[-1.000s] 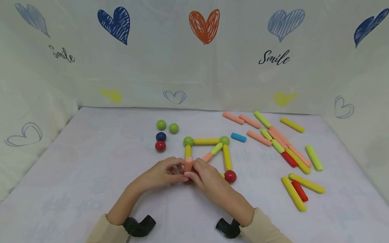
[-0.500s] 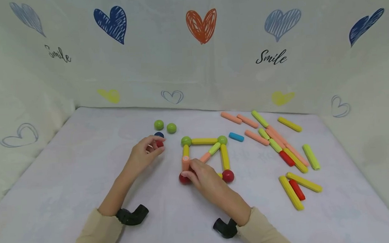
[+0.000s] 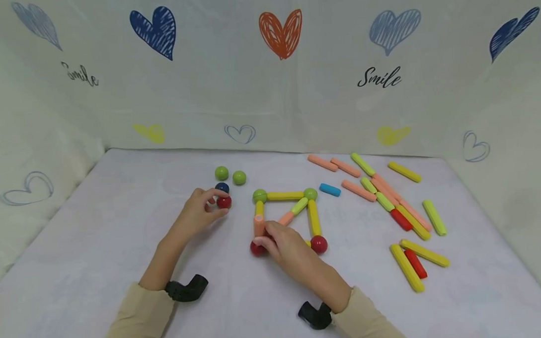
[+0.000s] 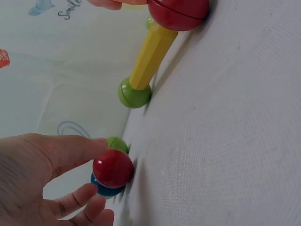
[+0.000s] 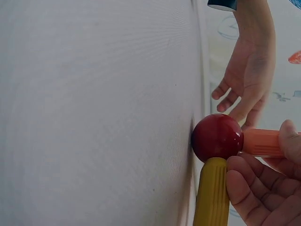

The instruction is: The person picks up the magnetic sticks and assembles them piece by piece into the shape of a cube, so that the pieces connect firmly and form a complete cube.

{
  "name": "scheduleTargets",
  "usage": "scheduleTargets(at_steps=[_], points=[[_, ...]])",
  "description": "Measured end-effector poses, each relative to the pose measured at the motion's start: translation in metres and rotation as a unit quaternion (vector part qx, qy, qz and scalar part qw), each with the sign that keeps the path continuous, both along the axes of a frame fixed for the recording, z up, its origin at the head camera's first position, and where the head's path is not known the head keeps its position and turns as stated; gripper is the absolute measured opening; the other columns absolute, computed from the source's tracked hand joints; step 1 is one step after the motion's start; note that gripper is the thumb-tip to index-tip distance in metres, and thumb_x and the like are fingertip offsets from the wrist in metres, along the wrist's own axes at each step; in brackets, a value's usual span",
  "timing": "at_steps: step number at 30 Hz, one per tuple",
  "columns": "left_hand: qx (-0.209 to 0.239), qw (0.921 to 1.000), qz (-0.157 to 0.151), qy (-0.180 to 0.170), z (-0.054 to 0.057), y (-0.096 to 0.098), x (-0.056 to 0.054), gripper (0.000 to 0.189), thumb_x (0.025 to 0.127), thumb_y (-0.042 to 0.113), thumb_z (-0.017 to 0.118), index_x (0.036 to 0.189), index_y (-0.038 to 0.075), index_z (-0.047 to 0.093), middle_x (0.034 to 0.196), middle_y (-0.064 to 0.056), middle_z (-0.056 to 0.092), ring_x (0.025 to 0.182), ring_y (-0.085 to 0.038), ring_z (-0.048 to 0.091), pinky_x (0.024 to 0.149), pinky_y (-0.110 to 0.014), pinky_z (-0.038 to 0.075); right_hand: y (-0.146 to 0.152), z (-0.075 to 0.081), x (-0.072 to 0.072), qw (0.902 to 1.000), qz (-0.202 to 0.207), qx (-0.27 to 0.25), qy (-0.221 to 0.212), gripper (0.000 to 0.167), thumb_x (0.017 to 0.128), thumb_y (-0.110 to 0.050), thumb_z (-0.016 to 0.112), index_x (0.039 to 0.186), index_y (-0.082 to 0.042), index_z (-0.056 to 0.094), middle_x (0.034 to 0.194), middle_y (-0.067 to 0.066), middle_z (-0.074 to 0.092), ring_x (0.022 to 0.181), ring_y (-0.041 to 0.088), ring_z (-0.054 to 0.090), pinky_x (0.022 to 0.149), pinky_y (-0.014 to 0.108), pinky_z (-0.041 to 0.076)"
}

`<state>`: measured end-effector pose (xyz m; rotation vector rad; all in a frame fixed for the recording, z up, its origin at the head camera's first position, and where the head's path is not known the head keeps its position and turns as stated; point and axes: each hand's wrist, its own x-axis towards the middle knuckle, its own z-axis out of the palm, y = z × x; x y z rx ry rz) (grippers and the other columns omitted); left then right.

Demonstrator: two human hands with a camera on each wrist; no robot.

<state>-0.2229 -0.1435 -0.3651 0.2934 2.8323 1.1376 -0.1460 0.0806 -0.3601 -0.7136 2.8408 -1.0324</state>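
Observation:
In the head view my left hand (image 3: 196, 214) has its thumb and fingers curled round a loose red ball (image 3: 224, 202); in the left wrist view the thumb lies against the red ball, with some fingertips hidden. My right hand (image 3: 295, 250) pinches an orange building stick (image 3: 259, 225) that stands upright on the red corner ball (image 3: 257, 248). That ball belongs to a square frame of yellow sticks (image 3: 285, 195), with a green corner ball (image 3: 260, 195) at the far left and another red ball (image 3: 319, 244) at the near right. A diagonal of orange and light-green sticks (image 3: 300, 205) crosses the square.
A dark blue ball (image 3: 222, 187) lies just behind the left fingers, and two green balls (image 3: 239, 177) are farther back. To the right are a short blue stick (image 3: 330, 189), several orange sticks (image 3: 359, 191), yellow sticks (image 3: 406, 268) and red sticks (image 3: 415, 263).
The left hand has left the upright orange stick and moved left and away to the loose red ball, which has shifted slightly right. The right hand stays on the stick.

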Motion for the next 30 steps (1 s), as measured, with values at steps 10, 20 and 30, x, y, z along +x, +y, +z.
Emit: scheduleTargets(at_steps=[10, 20, 30], points=[[-0.034, 0.9992, 0.015, 0.015, -0.0055, 0.0023, -0.0011, 0.038, 0.086, 0.015, 0.065, 0.121, 0.01, 0.053, 0.113, -0.021, 0.046, 0.096, -0.033, 0.052, 0.081, -0.044, 0.046, 0.0006, 0.0, -0.0006, 0.9999, 0.0, 0.01, 0.006, 0.019, 0.09, -0.027, 0.058, 0.099, -0.009, 0.056, 0.081, -0.003, 0.053, 0.077, 0.009, 0.052, 0.073, 0.019, 0.05], [-0.067, 0.9976, 0.008, 0.012, -0.0045, 0.0062, 0.0021, 0.029, 0.085, 0.014, 0.066, 0.112, 0.008, 0.057, 0.105, -0.018, 0.055, 0.093, -0.03, 0.053, 0.078, -0.041, 0.049, 0.0005, -0.0013, 0.0002, 0.9999, -0.004, 0.013, 0.004, 0.02, 0.091, -0.028, 0.058, 0.098, -0.01, 0.055, 0.081, -0.003, 0.053, 0.076, 0.008, 0.052, 0.073, 0.019, 0.05], [-0.06, 0.998, 0.019, 0.007, -0.0082, 0.0046, 0.0034, 0.033, 0.085, 0.021, 0.067, 0.116, 0.013, 0.058, 0.111, -0.015, 0.06, 0.095, -0.028, 0.054, 0.079, -0.04, 0.049, 0.0008, -0.0014, 0.0, 0.9998, -0.007, 0.017, 0.001, 0.021, 0.091, -0.029, 0.057, 0.099, -0.01, 0.055, 0.081, -0.004, 0.052, 0.075, 0.008, 0.051, 0.071, 0.018, 0.049]])
